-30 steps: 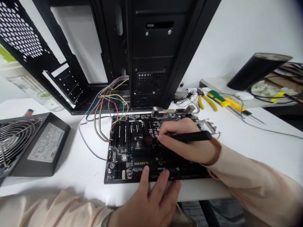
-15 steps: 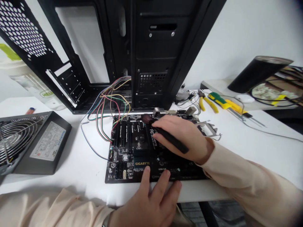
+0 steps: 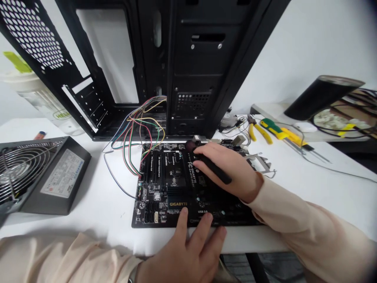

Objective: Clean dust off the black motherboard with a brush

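A black GIGABYTE motherboard [image 3: 159, 220] lies flat on the white table [image 3: 103, 232]. My right hand [image 3: 231, 169] grips a black-handled brush [image 3: 216, 169] over the board. The brush's dark round tip is at the board's far edge, close to the metal ports. With its fingers spread, my left hand [image 3: 188, 251] rests its fingertips on the board's near edge, just below the GIGABYTE label, and holds nothing. Thin coloured wires [image 3: 126, 145] run from the case down to the board's left side.
An open black computer case [image 3: 194, 63] stands behind the board. To the left are a power supply [image 3: 61, 177] and a clear plastic cup [image 3: 47, 102]. Yellow pliers [image 3: 260, 131], a green-and-yellow screwdriver [image 3: 273, 127] and a black cylinder [image 3: 321, 96] are at the right.
The brush tip and my right hand's fingers have shifted slightly right along the board's far edge. My left hand stays on the near edge. The view has shifted a little.
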A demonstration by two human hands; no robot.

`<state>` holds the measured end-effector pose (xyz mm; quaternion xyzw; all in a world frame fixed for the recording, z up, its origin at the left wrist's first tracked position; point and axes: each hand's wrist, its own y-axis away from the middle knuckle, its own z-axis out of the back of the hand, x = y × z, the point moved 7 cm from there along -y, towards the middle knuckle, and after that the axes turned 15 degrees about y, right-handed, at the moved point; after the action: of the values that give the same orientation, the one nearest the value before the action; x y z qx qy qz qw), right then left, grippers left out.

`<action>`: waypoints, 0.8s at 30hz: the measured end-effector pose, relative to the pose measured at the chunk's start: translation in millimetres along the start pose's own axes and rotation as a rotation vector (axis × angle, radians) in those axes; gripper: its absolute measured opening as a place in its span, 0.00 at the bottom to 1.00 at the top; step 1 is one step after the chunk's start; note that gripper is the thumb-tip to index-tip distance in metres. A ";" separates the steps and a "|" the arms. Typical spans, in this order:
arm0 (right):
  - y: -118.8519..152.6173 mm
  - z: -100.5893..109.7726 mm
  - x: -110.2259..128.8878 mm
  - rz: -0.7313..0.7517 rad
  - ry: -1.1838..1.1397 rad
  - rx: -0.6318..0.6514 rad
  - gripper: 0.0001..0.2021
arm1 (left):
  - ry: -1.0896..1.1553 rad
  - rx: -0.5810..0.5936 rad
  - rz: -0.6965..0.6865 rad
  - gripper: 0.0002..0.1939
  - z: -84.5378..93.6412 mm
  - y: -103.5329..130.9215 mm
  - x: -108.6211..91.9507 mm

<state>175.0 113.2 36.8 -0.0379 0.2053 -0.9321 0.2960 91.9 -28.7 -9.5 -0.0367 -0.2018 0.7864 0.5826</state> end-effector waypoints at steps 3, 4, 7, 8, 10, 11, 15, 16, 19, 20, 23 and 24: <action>-1.0 -5.3 -1.3 0.027 -0.034 0.051 0.11 | 0.003 0.030 -0.011 0.16 -1.4 -0.2 -0.2; -1.5 -5.3 -2.0 0.029 -0.037 0.051 0.10 | 0.004 0.030 -0.009 0.16 -1.2 -0.3 0.0; -3.0 -3.7 -3.5 0.025 -0.027 0.028 0.10 | -0.001 0.012 -0.005 0.16 -0.6 -0.2 -0.1; -3.2 -2.8 -3.6 0.026 -0.025 0.014 0.10 | -0.001 0.005 -0.002 0.16 -0.6 -0.2 -0.1; -3.0 -1.5 -0.8 0.063 -0.056 -0.008 0.10 | -0.001 -0.009 0.005 0.16 -1.0 0.1 -0.3; -2.6 -0.6 1.7 0.094 -0.087 -0.019 0.10 | -0.001 -0.015 0.007 0.15 -1.3 0.3 -0.3; -0.6 6.3 7.7 0.166 -0.237 -0.092 0.11 | -0.011 -0.019 -0.002 0.15 -2.8 1.9 -0.7; -0.4 8.0 7.6 0.163 -0.261 -0.110 0.11 | -0.015 -0.019 -0.004 0.15 -2.9 2.3 -0.6; 0.3 9.5 10.7 0.198 -0.251 -0.118 0.11 | -0.021 -0.012 -0.007 0.15 -3.8 3.0 -0.6; 0.4 8.7 11.6 0.209 -0.217 -0.110 0.11 | -0.020 -0.013 -0.012 0.15 -3.8 3.1 -0.9; -0.5 5.0 8.9 0.181 -0.110 -0.086 0.11 | -0.015 -0.012 -0.022 0.15 -3.9 3.1 -1.6; -1.0 4.8 6.7 0.158 -0.086 -0.096 0.11 | -0.017 -0.012 -0.024 0.15 -3.8 3.1 -1.8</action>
<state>169.9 108.4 41.3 -0.0758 0.2393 -0.8923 0.3751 90.8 -30.0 -14.5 -0.0310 -0.2117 0.7785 0.5901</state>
